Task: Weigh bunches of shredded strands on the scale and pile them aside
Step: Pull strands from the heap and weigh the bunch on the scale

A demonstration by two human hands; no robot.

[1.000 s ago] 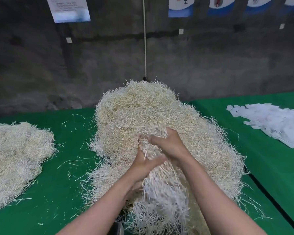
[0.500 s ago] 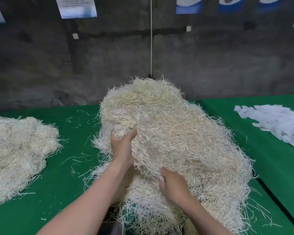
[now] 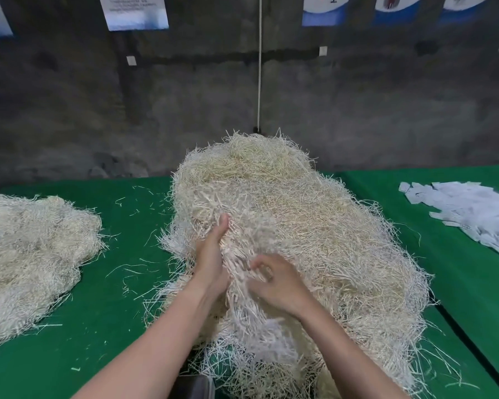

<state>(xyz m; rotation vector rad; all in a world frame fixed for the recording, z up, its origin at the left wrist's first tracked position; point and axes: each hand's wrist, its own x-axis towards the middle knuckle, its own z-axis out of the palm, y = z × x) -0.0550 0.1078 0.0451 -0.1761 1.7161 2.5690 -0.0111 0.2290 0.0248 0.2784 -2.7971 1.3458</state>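
Working at the near end of the main heap on the green cloth. Presses the left hand edge-on against the heap's left flank, fingers straight and together, likely as a wall to gather against. Digs the right hand into the heap's near crest, fingers curled into a bunch of strands, blurred but seemingly pinching it; probably parting off a portion to weigh. Not yet lifted clear of the heap. Left of the heap, well apart, a second pile, judged the place for weighed bunches. Right of the heap, apart, white slips. At the heap's near foot, a dark object, perhaps the scale, too little showing to tell. Runs lengthwise from near end to far end, straight away from the person; within the bunch, roughly along that same line, loose ends drooping toward the near end; elsewhere tangled, no single heading
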